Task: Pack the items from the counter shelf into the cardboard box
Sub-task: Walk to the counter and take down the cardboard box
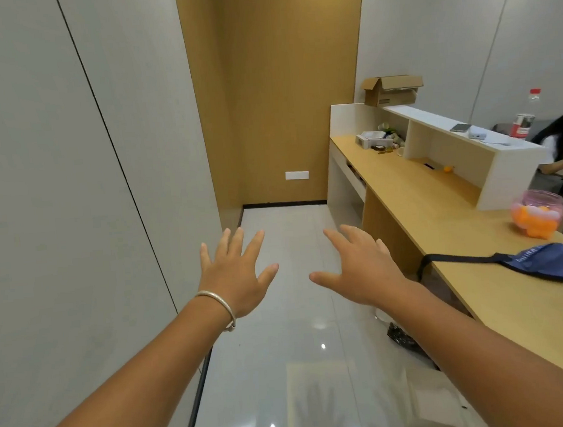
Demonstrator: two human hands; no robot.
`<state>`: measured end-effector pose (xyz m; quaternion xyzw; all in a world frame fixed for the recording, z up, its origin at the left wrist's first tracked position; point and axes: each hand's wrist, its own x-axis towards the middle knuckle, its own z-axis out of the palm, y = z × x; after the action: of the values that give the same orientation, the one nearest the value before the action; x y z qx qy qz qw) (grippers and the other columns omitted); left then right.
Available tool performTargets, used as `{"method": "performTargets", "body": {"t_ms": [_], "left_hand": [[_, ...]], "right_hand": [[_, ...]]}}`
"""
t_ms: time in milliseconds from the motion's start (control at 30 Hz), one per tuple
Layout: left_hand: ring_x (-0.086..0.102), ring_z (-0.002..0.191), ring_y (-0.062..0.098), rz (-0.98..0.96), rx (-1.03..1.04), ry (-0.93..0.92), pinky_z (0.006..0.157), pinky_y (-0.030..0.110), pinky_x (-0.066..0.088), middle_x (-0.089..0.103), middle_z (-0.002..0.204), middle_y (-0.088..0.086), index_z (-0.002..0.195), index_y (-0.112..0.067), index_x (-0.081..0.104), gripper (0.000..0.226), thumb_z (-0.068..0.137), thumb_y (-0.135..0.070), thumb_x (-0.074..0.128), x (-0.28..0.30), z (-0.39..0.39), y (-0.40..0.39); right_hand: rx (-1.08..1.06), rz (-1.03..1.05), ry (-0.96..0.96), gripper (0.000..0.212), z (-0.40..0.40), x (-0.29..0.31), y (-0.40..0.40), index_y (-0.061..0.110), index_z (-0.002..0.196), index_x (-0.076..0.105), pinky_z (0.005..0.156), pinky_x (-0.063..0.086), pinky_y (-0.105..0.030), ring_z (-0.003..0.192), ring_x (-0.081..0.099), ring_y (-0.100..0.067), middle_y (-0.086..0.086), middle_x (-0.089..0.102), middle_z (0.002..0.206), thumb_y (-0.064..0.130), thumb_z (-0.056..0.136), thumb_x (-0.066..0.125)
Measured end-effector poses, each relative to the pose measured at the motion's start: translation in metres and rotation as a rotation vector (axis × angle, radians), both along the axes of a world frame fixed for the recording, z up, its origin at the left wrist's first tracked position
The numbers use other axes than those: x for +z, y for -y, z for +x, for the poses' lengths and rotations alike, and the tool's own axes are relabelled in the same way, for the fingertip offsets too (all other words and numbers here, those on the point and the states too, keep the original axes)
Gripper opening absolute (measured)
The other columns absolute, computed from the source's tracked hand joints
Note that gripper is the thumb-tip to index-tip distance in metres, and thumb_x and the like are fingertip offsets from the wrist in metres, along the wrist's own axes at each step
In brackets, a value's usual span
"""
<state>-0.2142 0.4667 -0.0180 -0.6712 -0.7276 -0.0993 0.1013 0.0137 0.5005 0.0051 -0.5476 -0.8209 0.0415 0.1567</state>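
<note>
Both hands are held out over the glossy floor with fingers spread, the left hand (236,277) and right hand (362,267) grasping nothing. The cardboard box (391,90) sits flaps open on top of the counter shelf (441,123) at the far end of the table (441,207). Small items (380,139) lie in the shelf's far compartment below it.

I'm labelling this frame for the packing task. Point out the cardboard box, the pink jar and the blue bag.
cardboard box (390,96): head view, on its front wall.
pink jar (537,205): head view, on its glass side.
blue bag (553,262): head view, on its fabric body.
</note>
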Motion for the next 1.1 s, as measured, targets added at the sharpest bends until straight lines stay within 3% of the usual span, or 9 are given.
{"method": "performTargets", "body": {"t_ms": [300, 500, 600, 767, 1100], "left_hand": [[-0.01, 0.146, 0.021, -0.017, 0.071, -0.006, 0.112, 0.06, -0.006, -0.001, 0.161, 0.0, 0.149, -0.041, -0.003, 0.093, 0.069, -0.088, 0.007, 0.022, -0.022, -0.188], [-0.004, 0.147, 0.022, -0.075, 0.122, 0.095, 0.11, 0.064, 0.001, 0.0, 0.161, -0.002, 0.144, -0.044, -0.019, 0.108, 0.058, -0.096, 0.018, 0.014, -0.051, -0.29], [0.002, 0.147, 0.021, -0.053, 0.092, 0.091, 0.11, 0.064, 0.0, 0.013, 0.159, -0.003, 0.146, -0.041, -0.015, 0.105, 0.062, -0.092, 0.022, 0.007, -0.073, -0.35], [-0.01, 0.146, 0.018, 0.016, 0.014, 0.037, 0.111, 0.06, -0.008, 0.0, 0.161, -0.001, 0.148, -0.042, -0.004, 0.096, 0.067, -0.089, 0.018, -0.001, -0.118, -0.474], [-0.009, 0.146, 0.02, 0.049, -0.09, 0.04, 0.111, 0.059, -0.007, 0.0, 0.161, 0.002, 0.149, -0.039, -0.001, 0.093, 0.071, -0.087, 0.016, 0.017, -0.199, -0.682]], "right_hand": [[0.017, 0.024, -0.023, 0.089, -0.018, 0.01, -0.211, 0.035, 0.148, 0.013, 0.114, 0.011, -0.056, 0.145, 0.012, -0.022, 0.0, 0.016, 0.158, 0.075, 0.077, 0.048], [0.022, 0.022, 0.031, 0.088, -0.044, 0.002, -0.321, 0.037, 0.147, 0.015, 0.113, 0.005, -0.058, 0.146, 0.004, -0.023, 0.001, 0.013, 0.159, 0.081, 0.075, 0.039], [0.024, 0.027, 0.052, 0.088, -0.066, -0.004, -0.375, 0.039, 0.147, 0.015, 0.113, 0.003, -0.057, 0.147, 0.0, -0.023, 0.002, 0.011, 0.16, 0.084, 0.074, 0.034], [-0.038, 0.038, 0.048, 0.087, -0.108, -0.011, -0.478, 0.037, 0.147, 0.016, 0.115, 0.003, -0.056, 0.147, -0.002, -0.021, 0.003, 0.012, 0.159, 0.083, 0.075, 0.033], [-0.131, 0.031, 0.054, 0.09, -0.193, 0.006, -0.659, 0.036, 0.149, 0.008, 0.116, 0.008, -0.055, 0.147, 0.003, -0.019, 0.004, 0.012, 0.159, 0.079, 0.077, 0.039]]}}
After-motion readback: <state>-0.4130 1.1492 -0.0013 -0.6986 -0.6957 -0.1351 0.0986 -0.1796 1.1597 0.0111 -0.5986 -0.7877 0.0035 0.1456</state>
